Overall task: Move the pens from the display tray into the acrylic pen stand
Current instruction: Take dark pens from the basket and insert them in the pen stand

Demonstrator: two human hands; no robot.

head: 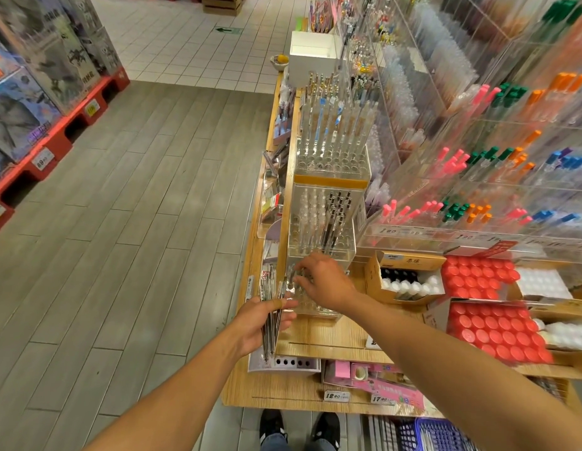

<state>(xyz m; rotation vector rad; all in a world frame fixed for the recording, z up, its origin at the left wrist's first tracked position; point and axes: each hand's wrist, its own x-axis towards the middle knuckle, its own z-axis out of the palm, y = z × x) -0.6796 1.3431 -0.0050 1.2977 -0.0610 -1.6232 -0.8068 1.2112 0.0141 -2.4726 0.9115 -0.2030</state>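
The left hand [262, 322] grips a bundle of slim dark-tipped clear pens [272, 320] beside the low clear acrylic pen stand [311, 304]. The right hand [322, 279], fingers curled, hovers over its holes; whether it pinches a pen cannot be told. A loose bundle could slip floorward.

Clear acrylic pen stand [315, 304], dark pens [272, 323], red caps [478, 277], tan wood-grain shelf [328, 340].

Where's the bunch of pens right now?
In the head view, the pens are gripped in the left hand, at the shelf's left front edge, just left of the clear acrylic stand under the right hand.
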